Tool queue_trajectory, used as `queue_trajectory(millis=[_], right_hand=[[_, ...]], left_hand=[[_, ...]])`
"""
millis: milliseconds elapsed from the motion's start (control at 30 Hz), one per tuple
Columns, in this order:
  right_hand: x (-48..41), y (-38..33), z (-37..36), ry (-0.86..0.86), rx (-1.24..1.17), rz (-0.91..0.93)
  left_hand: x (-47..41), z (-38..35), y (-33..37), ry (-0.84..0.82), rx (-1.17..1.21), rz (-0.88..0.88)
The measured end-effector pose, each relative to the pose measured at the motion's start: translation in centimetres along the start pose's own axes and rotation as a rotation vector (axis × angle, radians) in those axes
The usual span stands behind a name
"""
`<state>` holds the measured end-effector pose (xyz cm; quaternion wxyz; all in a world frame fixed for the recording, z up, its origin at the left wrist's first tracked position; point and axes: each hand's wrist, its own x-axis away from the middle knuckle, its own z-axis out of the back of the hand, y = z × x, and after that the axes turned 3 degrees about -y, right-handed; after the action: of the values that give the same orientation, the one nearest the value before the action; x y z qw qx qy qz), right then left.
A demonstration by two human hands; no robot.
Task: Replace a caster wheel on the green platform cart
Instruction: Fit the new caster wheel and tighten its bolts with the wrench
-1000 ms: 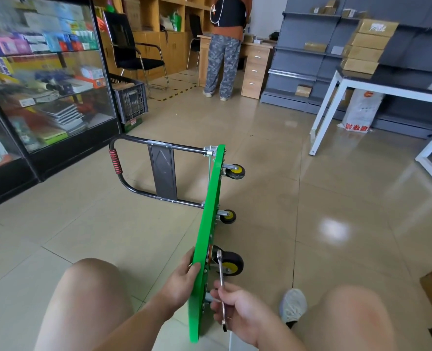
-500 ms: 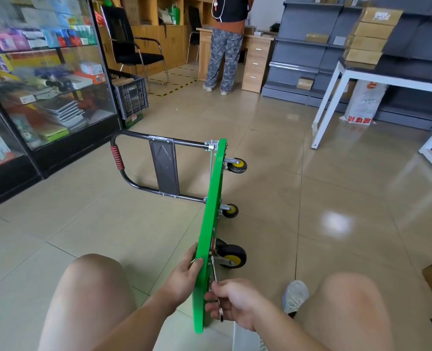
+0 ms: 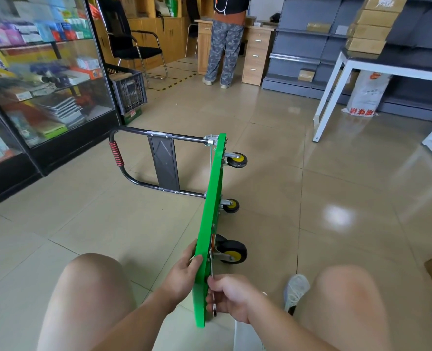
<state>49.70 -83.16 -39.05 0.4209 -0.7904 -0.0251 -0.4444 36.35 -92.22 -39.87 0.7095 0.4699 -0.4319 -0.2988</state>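
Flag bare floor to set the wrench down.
Free: tan tiles right of the green platform cart, to the white table's legs; tiles left of it, by its black tubular handle. Crowded: its near end: left hand, right hand, silver wrench, black-and-yellow caster.

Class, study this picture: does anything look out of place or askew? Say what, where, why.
The green platform cart stands on edge on the floor, casters pointing sideways. The left hand steadies it while the right hand grips a wrench by the nearest caster.

One cart [image 3: 211,224], three caster wheels [image 3: 235,252], one wrench [image 3: 211,266], two hands: left hand [image 3: 182,274], right hand [image 3: 228,295]; roughly four boxes [image 3: 369,31].
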Motion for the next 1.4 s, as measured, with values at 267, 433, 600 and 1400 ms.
queue_trajectory(millis=[267, 433, 600, 1400], right_hand=[[-2.1, 1.6, 1.0, 0.072, 0.131, 0.024], [-3.3, 2.0, 1.3, 0.093, 0.212, 0.054], [-3.8, 2.2, 1.5, 0.077, 0.226, 0.1], [1.7, 0.4, 0.2, 0.004, 0.013, 0.108]], left_hand=[[0.1, 0.0, 0.1, -0.012, 0.015, 0.027], [-0.1, 0.1, -0.6, -0.021, 0.033, 0.04], [-0.1, 0.1, -0.9, -0.027, 0.04, 0.038], [-0.3, -0.4, -0.7, 0.019, 0.132, 0.041]])
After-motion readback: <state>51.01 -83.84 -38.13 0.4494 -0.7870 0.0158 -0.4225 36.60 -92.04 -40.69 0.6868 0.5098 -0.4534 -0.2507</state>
